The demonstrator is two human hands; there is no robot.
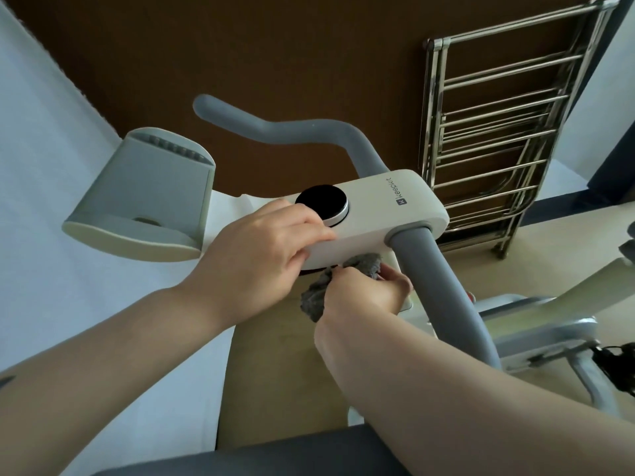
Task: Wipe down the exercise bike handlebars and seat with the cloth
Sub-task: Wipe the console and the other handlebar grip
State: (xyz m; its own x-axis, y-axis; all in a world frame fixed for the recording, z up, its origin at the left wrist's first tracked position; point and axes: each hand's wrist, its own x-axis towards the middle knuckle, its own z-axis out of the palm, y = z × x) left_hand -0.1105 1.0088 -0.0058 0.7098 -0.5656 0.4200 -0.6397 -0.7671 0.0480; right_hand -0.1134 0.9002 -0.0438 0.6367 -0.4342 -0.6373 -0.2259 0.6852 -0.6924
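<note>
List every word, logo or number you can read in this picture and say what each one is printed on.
"keep": grey lettering on the cream plastic console housing of the exercise bike, next to a small dark square logo bearing a white "K".
The letters after "keep" are too blurred to read.
The round black dial shows no text.
Nothing else is legible.

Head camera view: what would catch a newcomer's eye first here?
Probably the two bare hands in the middle: the left hand rests on the white console beside its round black dial, while the right hand pinches a crumpled grey cloth just under the console. Next, the grey handlebars curving away behind, and the metal drying rack against the brown wall at upper right.
</note>
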